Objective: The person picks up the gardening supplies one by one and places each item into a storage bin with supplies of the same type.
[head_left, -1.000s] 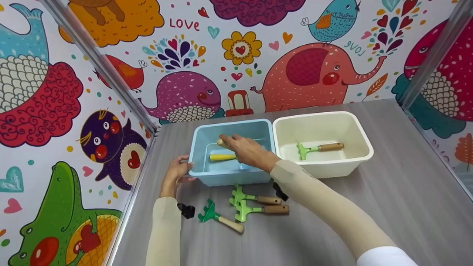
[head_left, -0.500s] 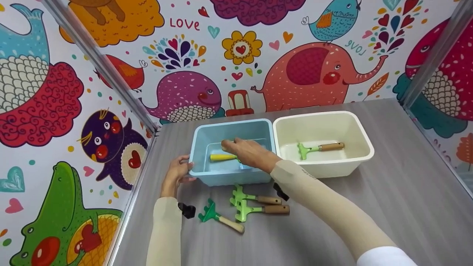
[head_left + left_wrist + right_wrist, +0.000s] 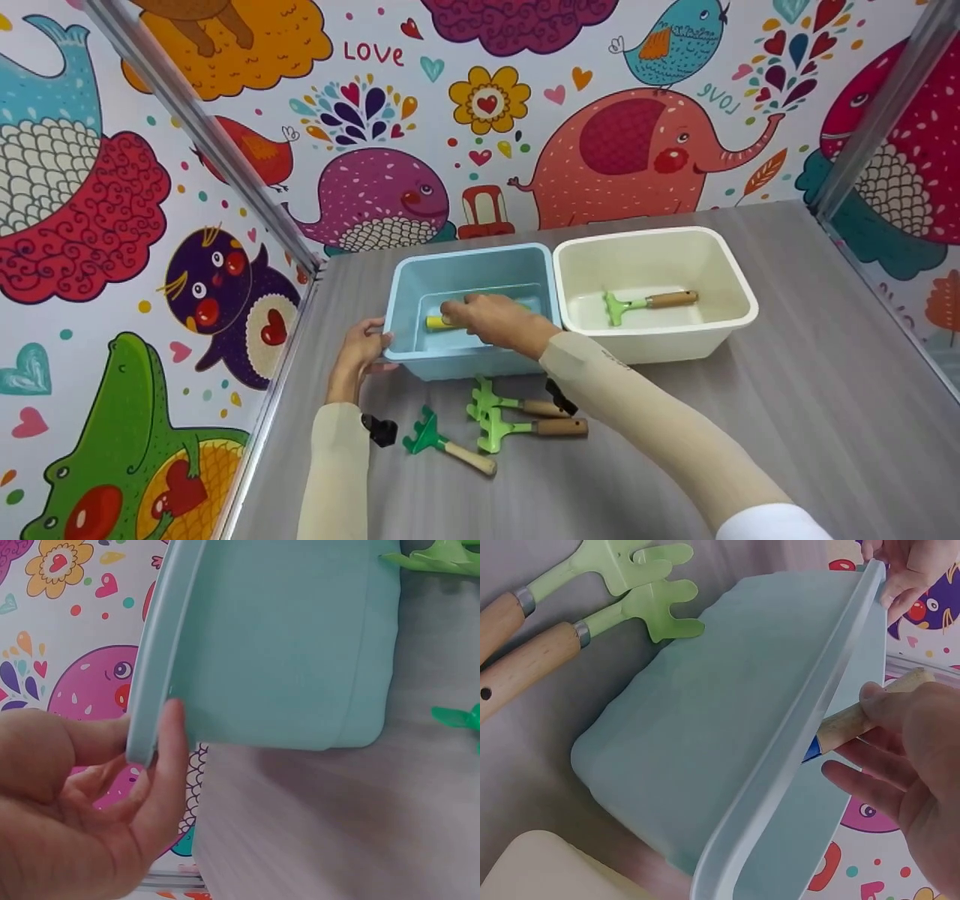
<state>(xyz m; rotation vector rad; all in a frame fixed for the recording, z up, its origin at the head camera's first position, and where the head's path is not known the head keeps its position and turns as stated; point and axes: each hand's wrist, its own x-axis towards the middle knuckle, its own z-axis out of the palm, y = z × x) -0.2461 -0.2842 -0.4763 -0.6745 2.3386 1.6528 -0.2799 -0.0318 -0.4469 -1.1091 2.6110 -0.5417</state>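
Rim (image 3: 162, 630) in left hand (image 3: 361, 349)—right hand (image 3: 501, 322) grips 1 handle (image 3: 846, 726) inboard.

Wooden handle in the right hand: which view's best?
Right wrist: the wooden handle shows clearly, with a blue part below. Head: the right hand covers most of it. Left wrist: none visible.

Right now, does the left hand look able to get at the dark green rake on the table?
Probably yes, but the left hand grips the rim of the blue bin and must first let go. The dark green rake lies near the left forearm, with nothing seen covering it.
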